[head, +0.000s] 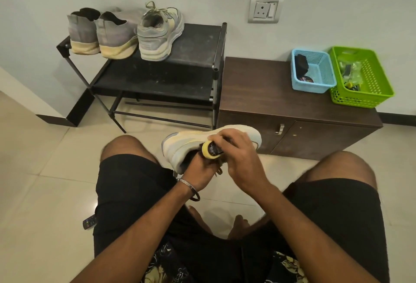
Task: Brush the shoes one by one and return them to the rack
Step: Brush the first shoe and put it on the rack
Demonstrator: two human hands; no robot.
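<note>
While three shoes (126, 32) wait on the rack's (193, 41) top shelf, up and to the left of the fingers, a seated person works on a fourth. Left hand (199, 169) fingers are tucked into the pale shoe's (191, 145) opening, steadying it above the knees. Right hand (238, 156) fingers curl round a yellow-edged brush (210, 148) pressed against the upper. One shoe appears mid-brushing and not yet returned; whether the racked three are done cannot be told.
</note>
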